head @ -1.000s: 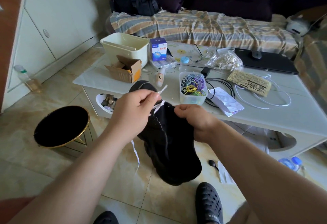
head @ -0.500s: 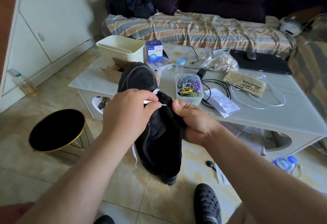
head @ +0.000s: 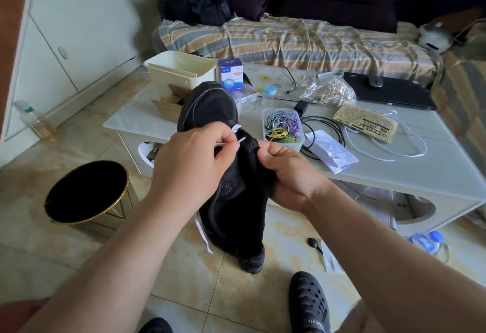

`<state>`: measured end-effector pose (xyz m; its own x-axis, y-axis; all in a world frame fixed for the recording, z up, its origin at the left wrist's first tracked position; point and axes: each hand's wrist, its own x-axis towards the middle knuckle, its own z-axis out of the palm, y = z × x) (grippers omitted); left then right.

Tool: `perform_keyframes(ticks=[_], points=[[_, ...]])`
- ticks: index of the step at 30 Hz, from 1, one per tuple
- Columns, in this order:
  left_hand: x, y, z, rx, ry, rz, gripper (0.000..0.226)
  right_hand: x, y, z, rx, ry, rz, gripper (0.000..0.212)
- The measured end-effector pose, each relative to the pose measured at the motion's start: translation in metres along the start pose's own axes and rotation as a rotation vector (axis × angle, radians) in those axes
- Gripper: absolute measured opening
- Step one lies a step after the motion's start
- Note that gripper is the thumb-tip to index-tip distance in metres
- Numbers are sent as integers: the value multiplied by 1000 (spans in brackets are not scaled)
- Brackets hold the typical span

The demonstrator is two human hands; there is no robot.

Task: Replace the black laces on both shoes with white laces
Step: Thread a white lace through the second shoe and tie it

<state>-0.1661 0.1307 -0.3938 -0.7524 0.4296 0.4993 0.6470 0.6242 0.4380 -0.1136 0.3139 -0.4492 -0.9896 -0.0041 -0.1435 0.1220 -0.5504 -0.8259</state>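
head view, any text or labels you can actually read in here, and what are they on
Blue and white box: red Chinese characters, too blurred to quote.
Newsprint packet: dense print, too small to read.
Paper slip: printed lines, unreadable.
Black clog: raised lettering on the strap, not legible.
Black shoe: embossed logo, unreadable.

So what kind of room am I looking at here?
Probably a home living room: a sofa under a striped cover, a low white coffee table strewn with household bits, and a tiled floor.

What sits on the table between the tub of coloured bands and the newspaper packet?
Head view: a black cable loops there, with a folded paper slip lying partly over it.
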Motion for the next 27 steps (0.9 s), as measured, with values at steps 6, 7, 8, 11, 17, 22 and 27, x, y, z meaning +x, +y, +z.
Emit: perform_keyframes(ticks=[6, 7, 8, 11, 17, 22, 27], points=[[0, 0, 2, -45, 4, -34, 9, -2, 4, 9, -29, 92, -69, 29], [0, 0, 2, -34, -4, -42, 10, -2, 5, 10, -37, 102, -82, 28], [0, 0, 4, -18, -11, -48, 9, -2, 4, 12, -48, 109, -95, 28], [-1, 0, 8, 15, -25, -92, 10, -5, 3, 18, -104, 117, -127, 29], [0, 0, 16, 79, -49, -193, 8, -1, 11, 29, -488, 350, -221, 27], [-1, 1, 22, 95, -69, -230, 10, -1, 11, 31, -660, 497, -257, 23], [-3, 0, 26, -54, -66, -228, 8, -3, 8, 30, -698, 488, -271, 20]])
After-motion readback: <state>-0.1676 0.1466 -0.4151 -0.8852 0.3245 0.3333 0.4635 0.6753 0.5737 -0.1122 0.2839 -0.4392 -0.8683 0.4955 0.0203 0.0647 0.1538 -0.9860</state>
